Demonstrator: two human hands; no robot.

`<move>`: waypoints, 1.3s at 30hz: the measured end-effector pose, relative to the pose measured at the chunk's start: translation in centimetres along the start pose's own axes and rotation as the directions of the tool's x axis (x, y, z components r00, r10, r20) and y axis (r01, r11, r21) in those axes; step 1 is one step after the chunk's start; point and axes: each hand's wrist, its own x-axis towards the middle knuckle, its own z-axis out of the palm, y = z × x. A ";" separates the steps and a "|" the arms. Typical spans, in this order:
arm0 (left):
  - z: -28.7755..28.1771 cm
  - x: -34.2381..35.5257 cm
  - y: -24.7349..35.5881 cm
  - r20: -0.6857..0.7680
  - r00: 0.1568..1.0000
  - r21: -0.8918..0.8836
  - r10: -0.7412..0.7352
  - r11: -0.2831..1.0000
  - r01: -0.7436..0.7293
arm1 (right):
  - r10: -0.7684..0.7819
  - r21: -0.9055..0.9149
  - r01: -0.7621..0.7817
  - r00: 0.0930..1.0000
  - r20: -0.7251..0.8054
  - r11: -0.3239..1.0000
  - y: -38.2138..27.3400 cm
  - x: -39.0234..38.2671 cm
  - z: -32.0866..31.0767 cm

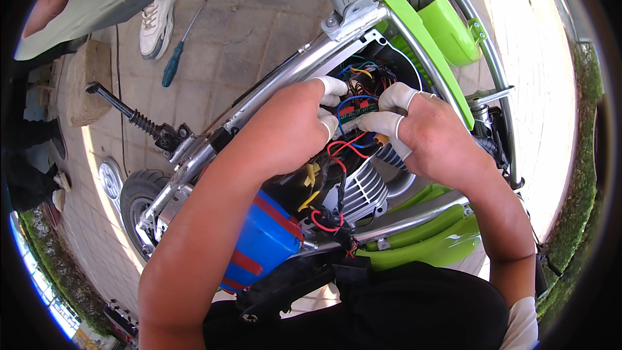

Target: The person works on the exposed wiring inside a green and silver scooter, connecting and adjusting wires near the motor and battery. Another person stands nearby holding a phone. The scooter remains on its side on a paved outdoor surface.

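Closest to the body is a bright blue box with red stripes (262, 230). Next comes a ribbed silver metal case (363, 193), with thin red wires (332, 146) looping near it. Then the left hand (291, 129) and the right hand (431, 131) meet, white covers on their fingers. Between them, in the dark hollow of the silver tube frame (285, 79), is a small green board with red parts (358, 110). The left grip is curled with a gap at the board's left end; the right grip bends around its right end. I cannot tell if either one pinches anything. It would be best to hold the board by its edges and not tug the wires. Farther off, a screwdriver with a blue-green handle (172, 66) lies on the paving.
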 end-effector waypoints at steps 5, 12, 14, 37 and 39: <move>0.0 0.1 1.0 0.067 0.988 0.058 -0.136 0.990 0.132 | -0.011 -0.060 0.009 0.999 -0.043 0.998 -0.4 -1.1 0.6; 0.3 0.4 0.7 0.082 0.987 0.211 -0.136 0.971 0.117 | 0.160 0.145 -0.137 0.975 -0.155 0.980 -2.5 -2.5 1.4; 0.5 0.5 0.5 0.056 0.993 0.253 -0.101 0.964 0.084 | 0.148 0.149 -0.123 0.975 -0.167 0.981 -2.3 -2.8 1.7; 1.1 1.3 -0.1 -0.076 0.993 0.116 -0.088 0.989 0.096 | 0.204 0.302 -0.161 0.972 -0.117 0.940 -1.0 -3.0 2.3; 1.0 1.3 0.0 -0.070 0.993 0.103 -0.092 0.990 0.099 | 0.210 0.312 -0.170 0.973 -0.098 0.935 -1.1 -2.9 2.1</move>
